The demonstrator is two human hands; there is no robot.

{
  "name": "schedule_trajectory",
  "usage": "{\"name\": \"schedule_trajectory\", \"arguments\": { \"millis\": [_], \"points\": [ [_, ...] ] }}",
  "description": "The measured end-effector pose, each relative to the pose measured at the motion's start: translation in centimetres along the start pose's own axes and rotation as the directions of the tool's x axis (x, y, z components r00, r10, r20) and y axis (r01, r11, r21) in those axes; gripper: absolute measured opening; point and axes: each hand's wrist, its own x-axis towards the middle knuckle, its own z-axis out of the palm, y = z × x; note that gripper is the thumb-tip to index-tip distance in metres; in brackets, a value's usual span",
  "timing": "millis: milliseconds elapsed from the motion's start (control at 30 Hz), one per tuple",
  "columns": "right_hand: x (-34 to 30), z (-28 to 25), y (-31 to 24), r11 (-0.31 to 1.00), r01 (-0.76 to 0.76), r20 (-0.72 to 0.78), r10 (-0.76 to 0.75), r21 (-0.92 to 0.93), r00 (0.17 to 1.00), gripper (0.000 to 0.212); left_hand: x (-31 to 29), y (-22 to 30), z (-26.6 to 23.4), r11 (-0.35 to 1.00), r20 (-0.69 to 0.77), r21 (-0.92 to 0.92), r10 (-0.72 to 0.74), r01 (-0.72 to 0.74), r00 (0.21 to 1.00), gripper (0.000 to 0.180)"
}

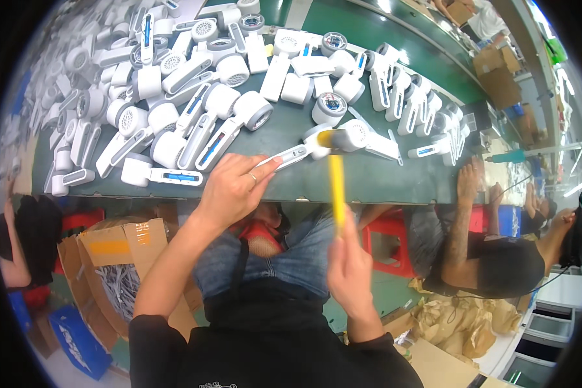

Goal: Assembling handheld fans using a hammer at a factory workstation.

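Observation:
My left hand (229, 191) is closed round the handle of a white handheld fan (293, 155), which lies at the near middle of the table with its round head pointing right. In my right hand (350, 271) is a hammer (337, 187) with a yellow handle. The hammer's head is over the held fan's round end and partly hides it; whether they touch, I cannot tell. Just right of the hammer's head is another round white fan head (355, 134). Several fans (229, 136) with open handles showing blue cells inside lie nearby.
White fans (77, 61) are heaped on the left of the green table (368, 184), and a row of them (410, 107) stands at the right. A carton of grey strips (119, 284) is at lower left. A co-worker's arm (462, 213) reaches the table at right, near a red stool (391, 246).

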Motion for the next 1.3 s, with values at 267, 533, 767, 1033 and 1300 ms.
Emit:
{"name": "schedule_trajectory", "arguments": {
  "millis": [267, 533, 767, 1033, 1300],
  "points": [
    [-1.5, -2.1, -2.2, 0.993, 0.093, 0.011, -0.094, 0.067, 0.996, 0.055, -0.5, -0.3, 0.5, 0.981, -0.03, -0.177, -0.09, 0.083, 0.996, 0.045],
    [-0.7, -0.6, -0.9, 0.997, 0.05, 0.04, -0.052, 0.057, 0.998, 0.055, -0.7, 0.3, 0.6, 0.858, 0.091, -0.301, -0.408, 0.416, 0.908, 0.086],
    [-0.4, -0.2, -0.8, 0.994, 0.102, 0.134, -0.104, 0.025, 0.985, 0.057, -0.7, 0.2, 0.7, 0.809, 0.103, -0.353, -0.466, 0.471, 0.878, 0.084],
    [0.8, 1.0, -0.3, 0.966, 0.196, 0.199, -0.162, -0.169, 0.967, 0.054, -0.5, 0.2, 0.5, 0.672, 0.236, -0.382, -0.592, 0.634, 0.77, 0.086],
    [0.9, -0.3, -0.5, 0.981, 0.167, 0.253, -0.138, -0.098, 0.958, 0.049, -1.0, -0.5, 1.2, 0.731, 0.175, -0.381, -0.544, 0.566, 0.821, 0.068]
  ]
}}
